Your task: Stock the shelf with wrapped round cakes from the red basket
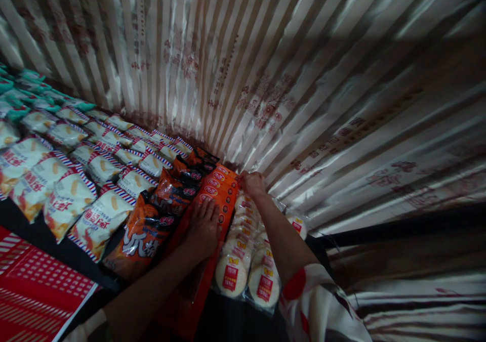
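A long orange and red package printed with a row of oval labels lies lengthwise between the snack bags. My left hand rests on top of it with the fingers stretched out. At its far right corner, my right hand has its fingers closed on the edge; the fingertips are partly hidden. Just left of the package is a row of orange and black snack bags. Clear-wrapped round white crackers with red labels stand in rows along its right side, under my right forearm.
Rows of white snack bags with striped edges fill the left, with green bags beyond. A pleated, printed sheet rises behind everything. A red patterned box sits at the lower left.
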`<state>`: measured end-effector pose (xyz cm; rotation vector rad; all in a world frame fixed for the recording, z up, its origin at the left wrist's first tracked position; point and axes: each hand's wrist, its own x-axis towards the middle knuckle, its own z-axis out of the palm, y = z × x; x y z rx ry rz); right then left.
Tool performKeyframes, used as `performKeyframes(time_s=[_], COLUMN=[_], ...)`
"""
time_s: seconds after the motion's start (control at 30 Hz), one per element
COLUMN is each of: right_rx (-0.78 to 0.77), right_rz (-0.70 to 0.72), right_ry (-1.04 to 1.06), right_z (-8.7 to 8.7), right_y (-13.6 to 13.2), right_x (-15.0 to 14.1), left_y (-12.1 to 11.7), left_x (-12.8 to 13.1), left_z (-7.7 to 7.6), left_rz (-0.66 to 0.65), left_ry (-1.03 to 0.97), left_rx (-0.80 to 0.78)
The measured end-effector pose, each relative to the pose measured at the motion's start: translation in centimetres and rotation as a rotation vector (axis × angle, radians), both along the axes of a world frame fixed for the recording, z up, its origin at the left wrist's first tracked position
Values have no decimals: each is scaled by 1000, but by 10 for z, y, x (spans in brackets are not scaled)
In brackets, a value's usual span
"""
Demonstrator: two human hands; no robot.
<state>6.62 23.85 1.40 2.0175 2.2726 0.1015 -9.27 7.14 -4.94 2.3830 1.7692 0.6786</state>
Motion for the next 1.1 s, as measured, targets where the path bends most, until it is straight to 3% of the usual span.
performKeyframes(time_s=[0.43, 0.8, 1.1], right_rx=[44, 95, 227], right_rz=[36, 24, 52], right_ry=[13, 54, 220], right_z=[-12, -12, -16], right_y=[3, -3, -6], right_x=[8, 4, 8], left_y=[1, 0, 1], left_x=[1, 1, 1], left_z=[-1, -1, -2], left_rz=[-2, -4, 0], left_ry=[-10, -9, -14], left_rx=[-39, -24, 2])
